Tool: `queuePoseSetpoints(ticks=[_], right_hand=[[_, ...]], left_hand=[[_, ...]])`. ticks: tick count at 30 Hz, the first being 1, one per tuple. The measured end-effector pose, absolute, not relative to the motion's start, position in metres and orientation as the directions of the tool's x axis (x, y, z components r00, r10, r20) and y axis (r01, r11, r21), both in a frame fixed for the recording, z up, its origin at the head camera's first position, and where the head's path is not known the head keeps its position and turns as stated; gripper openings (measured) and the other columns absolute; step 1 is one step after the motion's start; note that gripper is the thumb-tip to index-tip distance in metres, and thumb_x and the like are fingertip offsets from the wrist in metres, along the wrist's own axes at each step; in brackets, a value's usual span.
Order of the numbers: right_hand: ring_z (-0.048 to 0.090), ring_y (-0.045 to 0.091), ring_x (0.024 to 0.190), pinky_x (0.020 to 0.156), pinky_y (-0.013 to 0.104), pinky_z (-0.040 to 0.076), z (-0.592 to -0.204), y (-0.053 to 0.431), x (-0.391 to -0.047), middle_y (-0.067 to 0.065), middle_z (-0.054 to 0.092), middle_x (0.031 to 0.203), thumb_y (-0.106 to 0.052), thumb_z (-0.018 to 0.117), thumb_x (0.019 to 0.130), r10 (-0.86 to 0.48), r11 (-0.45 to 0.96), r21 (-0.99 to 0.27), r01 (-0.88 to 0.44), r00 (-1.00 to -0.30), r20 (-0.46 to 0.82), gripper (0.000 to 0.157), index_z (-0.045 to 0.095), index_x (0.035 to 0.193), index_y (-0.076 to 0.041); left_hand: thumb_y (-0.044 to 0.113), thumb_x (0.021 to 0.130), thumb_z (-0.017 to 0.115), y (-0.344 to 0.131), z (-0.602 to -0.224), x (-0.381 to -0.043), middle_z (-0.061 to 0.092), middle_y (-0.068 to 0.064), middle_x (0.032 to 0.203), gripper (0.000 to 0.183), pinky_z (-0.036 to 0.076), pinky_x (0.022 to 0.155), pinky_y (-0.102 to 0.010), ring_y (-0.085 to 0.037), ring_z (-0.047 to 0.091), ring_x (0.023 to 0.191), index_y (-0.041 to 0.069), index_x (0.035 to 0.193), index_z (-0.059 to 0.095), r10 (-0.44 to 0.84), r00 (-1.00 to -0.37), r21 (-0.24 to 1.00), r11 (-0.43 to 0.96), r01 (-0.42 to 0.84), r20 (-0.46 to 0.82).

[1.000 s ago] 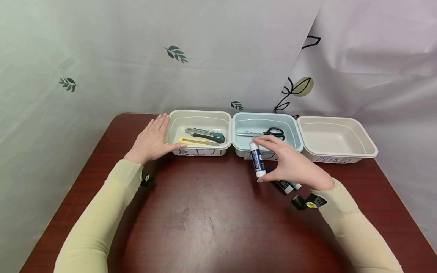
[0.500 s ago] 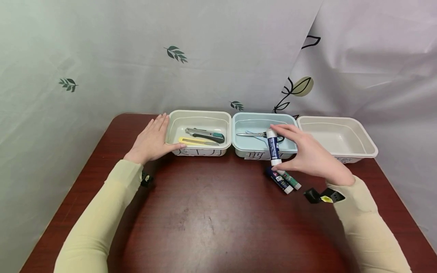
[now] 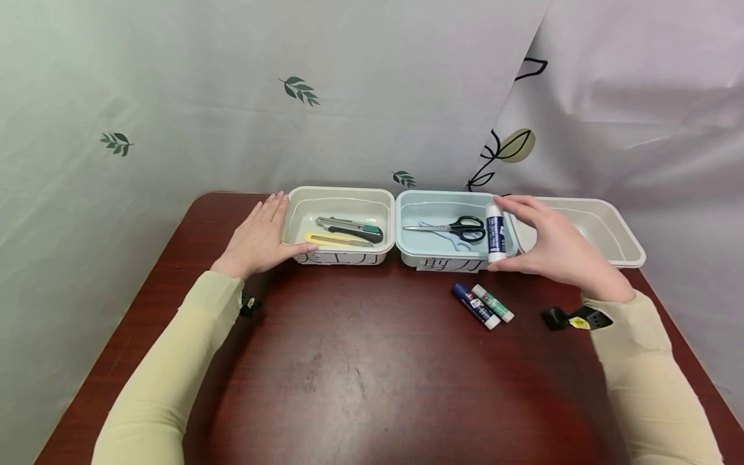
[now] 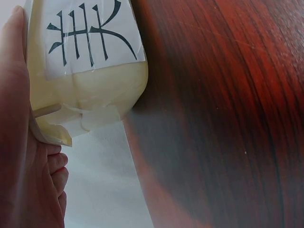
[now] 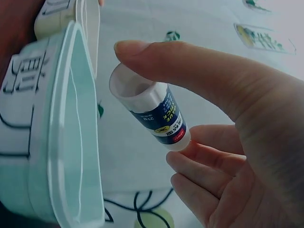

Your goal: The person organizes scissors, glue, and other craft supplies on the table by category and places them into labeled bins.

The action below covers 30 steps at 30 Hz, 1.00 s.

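Note:
My right hand [image 3: 552, 242] pinches a white-and-blue glue stick [image 3: 496, 234] end to end between thumb and fingers. In the head view it overlaps the right end of the light blue bin [image 3: 408, 250]; the right wrist view shows the glue stick [image 5: 161, 116] beside that bin's rim. Black-handled scissors [image 3: 467, 228] and a light blue pair lie in the bin. My left hand [image 3: 256, 239] rests on the left end of the left cream bin [image 3: 343, 193], thumb along the front rim, fingers straight. Utility knives [image 3: 351, 228] lie inside that bin, one of them yellow.
Two more glue sticks [image 3: 475, 305], one blue and one green, lie on the dark red table [image 3: 360, 374] in front of the blue bin. A beige bin [image 3: 628, 242] stands at the right end of the row, partly behind my right hand. A patterned curtain [image 3: 360, 116] hangs behind.
My right hand has carried the glue stick rightward and a little toward the back, from the front of the blue bin to its right end. The left hand stays put.

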State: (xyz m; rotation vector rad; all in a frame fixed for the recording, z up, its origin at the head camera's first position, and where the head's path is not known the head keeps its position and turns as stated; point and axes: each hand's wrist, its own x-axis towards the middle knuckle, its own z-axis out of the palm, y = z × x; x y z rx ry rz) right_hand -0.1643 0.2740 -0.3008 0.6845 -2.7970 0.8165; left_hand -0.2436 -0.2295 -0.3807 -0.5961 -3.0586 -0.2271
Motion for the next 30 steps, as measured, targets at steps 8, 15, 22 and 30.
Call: queuePoseSetpoints(ticks=[8, 15, 22, 30], right_hand=[[0.048, 0.04, 0.129, 0.103, 0.055, 0.04, -0.294, 0.299, -0.167, 0.012, 0.048, 0.146, -0.019, 0.1, 0.061, -0.348, 0.771, -0.48, -0.419, -0.908, 0.233, 0.107, 0.047, 0.153, -0.007], [0.047, 0.048, 0.128, 0.102, 0.063, 0.04, -0.295, 0.32, -0.173, 0.017, 0.044, 0.15, -0.02, 0.1, 0.062, -0.329, 0.812, -0.45, -0.373, -0.928, 0.176, 0.11, 0.044, 0.154, -0.002], [0.05, 0.051, 0.124, 0.097, 0.061, 0.043, -0.296, 0.336, -0.181, 0.021, 0.044, 0.149, -0.02, 0.098, 0.064, -0.322, 0.855, -0.384, -0.348, -0.937, 0.132, 0.106, 0.044, 0.153, 0.0], [0.053, 0.052, 0.12, 0.095, 0.061, 0.044, -0.298, 0.346, -0.189, 0.023, 0.043, 0.149, -0.017, 0.095, 0.067, -0.299, 0.882, -0.361, -0.303, -0.952, 0.07, 0.101, 0.043, 0.152, 0.001]], left_hand=[[0.077, 0.087, 0.056, -0.229, -0.379, -0.243, 0.011, -0.026, 0.166, 0.12, 0.004, 0.124, -0.046, -0.038, 0.008, 0.153, -0.008, 0.159, 0.012, 0.37, -0.928, 0.144, 0.917, 0.373, 0.048], [0.078, 0.087, 0.055, -0.229, -0.379, -0.242, 0.011, -0.025, 0.166, 0.12, 0.004, 0.124, -0.046, -0.038, 0.009, 0.153, -0.008, 0.159, 0.012, 0.367, -0.929, 0.146, 0.917, 0.37, 0.048], [0.079, 0.087, 0.055, -0.229, -0.38, -0.243, 0.011, -0.025, 0.166, 0.121, 0.004, 0.124, -0.045, -0.037, 0.008, 0.153, -0.008, 0.159, 0.012, 0.365, -0.93, 0.144, 0.919, 0.368, 0.046], [0.078, 0.087, 0.055, -0.229, -0.381, -0.243, 0.012, -0.025, 0.166, 0.121, 0.004, 0.124, -0.045, -0.037, 0.008, 0.153, -0.008, 0.159, 0.012, 0.369, -0.928, 0.14, 0.917, 0.373, 0.053]])
